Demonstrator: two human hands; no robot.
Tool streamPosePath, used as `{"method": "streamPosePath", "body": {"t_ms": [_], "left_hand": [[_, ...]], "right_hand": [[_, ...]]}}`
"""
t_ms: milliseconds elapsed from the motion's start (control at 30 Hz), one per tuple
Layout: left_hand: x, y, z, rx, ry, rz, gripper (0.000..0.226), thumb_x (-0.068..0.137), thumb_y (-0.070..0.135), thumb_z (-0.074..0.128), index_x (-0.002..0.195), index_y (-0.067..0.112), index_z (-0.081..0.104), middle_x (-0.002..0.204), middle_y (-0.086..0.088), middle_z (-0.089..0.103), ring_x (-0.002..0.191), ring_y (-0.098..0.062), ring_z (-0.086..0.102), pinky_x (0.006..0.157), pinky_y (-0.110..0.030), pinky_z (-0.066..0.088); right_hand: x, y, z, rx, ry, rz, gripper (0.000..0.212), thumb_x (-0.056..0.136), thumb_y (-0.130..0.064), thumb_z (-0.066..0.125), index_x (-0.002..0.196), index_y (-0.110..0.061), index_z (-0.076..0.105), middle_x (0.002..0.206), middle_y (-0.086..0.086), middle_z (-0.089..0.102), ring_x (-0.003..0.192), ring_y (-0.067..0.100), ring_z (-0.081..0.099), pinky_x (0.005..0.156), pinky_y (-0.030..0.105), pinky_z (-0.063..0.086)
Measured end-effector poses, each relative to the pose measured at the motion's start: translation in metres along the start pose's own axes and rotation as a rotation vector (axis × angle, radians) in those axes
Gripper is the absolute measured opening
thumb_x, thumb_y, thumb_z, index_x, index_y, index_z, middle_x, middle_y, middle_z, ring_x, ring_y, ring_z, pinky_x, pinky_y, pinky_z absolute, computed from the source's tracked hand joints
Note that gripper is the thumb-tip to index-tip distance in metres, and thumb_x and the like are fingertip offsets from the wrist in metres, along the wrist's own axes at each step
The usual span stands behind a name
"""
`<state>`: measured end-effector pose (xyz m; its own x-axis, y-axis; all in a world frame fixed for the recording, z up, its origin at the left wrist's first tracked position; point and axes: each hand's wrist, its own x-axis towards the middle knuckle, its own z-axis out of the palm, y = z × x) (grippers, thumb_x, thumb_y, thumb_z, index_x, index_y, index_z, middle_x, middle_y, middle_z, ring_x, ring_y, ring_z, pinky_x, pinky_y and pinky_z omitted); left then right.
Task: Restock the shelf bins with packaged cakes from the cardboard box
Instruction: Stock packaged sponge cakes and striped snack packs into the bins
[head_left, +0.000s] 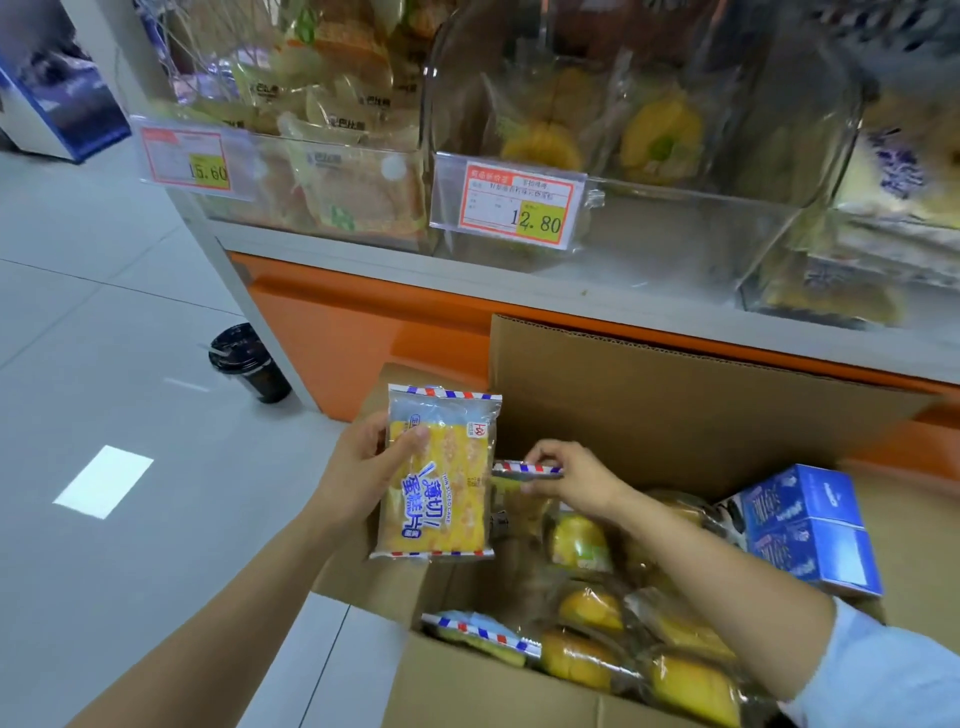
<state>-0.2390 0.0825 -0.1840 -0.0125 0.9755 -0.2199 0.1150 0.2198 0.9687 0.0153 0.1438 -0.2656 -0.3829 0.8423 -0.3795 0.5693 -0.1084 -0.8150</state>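
Observation:
My left hand (363, 467) grips a packaged sliced cake (441, 483), yellow with blue lettering and a red-blue striped edge, upright above the open cardboard box (675, 395). Just to its right, my right hand (566, 473) pinches the striped top edge of a second cake pack (524, 470) that hangs down into the box. Several more wrapped yellow cakes (587, 660) lie inside the box. Above stand the clear shelf bins: the left bin (332, 171) is full of packs, the middle bin (649, 208) holds a few yellow cakes at the back.
Price tags (514, 205) hang on the bin fronts. A blue carton (810, 530) rests on the box's right flap. A dark lidded cup (249, 364) stands on the tiled floor by the orange shelf base (363, 332). A third bin (883, 208) is at right.

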Motion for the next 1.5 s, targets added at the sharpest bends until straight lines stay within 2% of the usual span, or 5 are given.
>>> {"method": "streamPosePath", "body": {"t_ms": [500, 667, 800, 1000, 1500], "left_hand": [[-0.02, 0.027, 0.035, -0.262, -0.166, -0.051, 0.038, 0.09, 0.021, 0.058, 0.126, 0.014, 0.048, 0.115, -0.011, 0.069, 0.1, -0.031, 0.068, 0.082, -0.044, 0.058], [-0.025, 0.025, 0.023, -0.303, -0.095, -0.114, 0.029, 0.092, 0.028, 0.056, 0.106, 0.003, 0.062, 0.096, -0.02, 0.069, 0.073, -0.026, 0.07, 0.067, -0.038, 0.059], [-0.029, 0.014, 0.0, -0.395, 0.114, -0.124, 0.016, 0.092, 0.029, 0.061, 0.101, 0.016, 0.065, 0.087, -0.013, 0.073, 0.073, -0.028, 0.072, 0.07, -0.046, 0.059], [-0.038, 0.002, -0.007, -0.293, 0.121, -0.148, 0.025, 0.094, 0.024, 0.058, 0.112, 0.009, 0.063, 0.089, -0.014, 0.074, 0.07, -0.026, 0.071, 0.06, -0.035, 0.058], [-0.022, 0.039, -0.001, -0.29, 0.254, -0.031, 0.026, 0.095, 0.03, 0.057, 0.111, 0.011, 0.059, 0.089, -0.008, 0.074, 0.076, -0.024, 0.073, 0.061, -0.036, 0.059]], "right_hand": [[-0.051, -0.091, -0.043, 0.482, -0.028, -0.121, 0.02, 0.096, -0.027, 0.055, 0.102, -0.011, 0.066, 0.094, 0.002, 0.072, 0.083, 0.01, 0.065, 0.071, 0.02, 0.05], [-0.052, -0.084, -0.037, 0.665, -0.117, -0.157, 0.039, 0.1, -0.031, 0.043, 0.129, -0.007, 0.056, 0.116, 0.011, 0.066, 0.105, 0.026, 0.063, 0.09, 0.034, 0.052], [-0.054, -0.052, -0.014, 0.325, 0.09, -0.156, 0.023, 0.091, -0.018, 0.064, 0.11, -0.006, 0.061, 0.1, 0.005, 0.067, 0.09, 0.013, 0.064, 0.08, 0.025, 0.051], [-0.068, -0.013, 0.046, -0.205, -0.577, 0.084, 0.022, 0.074, -0.036, 0.081, 0.09, -0.029, 0.068, 0.086, -0.009, 0.067, 0.085, 0.009, 0.061, 0.083, 0.028, 0.051], [-0.089, -0.059, -0.05, 0.013, -0.231, -0.171, 0.005, 0.095, -0.015, 0.056, 0.09, -0.013, 0.058, 0.068, -0.012, 0.058, 0.06, 0.0, 0.049, 0.059, 0.013, 0.039]]}}
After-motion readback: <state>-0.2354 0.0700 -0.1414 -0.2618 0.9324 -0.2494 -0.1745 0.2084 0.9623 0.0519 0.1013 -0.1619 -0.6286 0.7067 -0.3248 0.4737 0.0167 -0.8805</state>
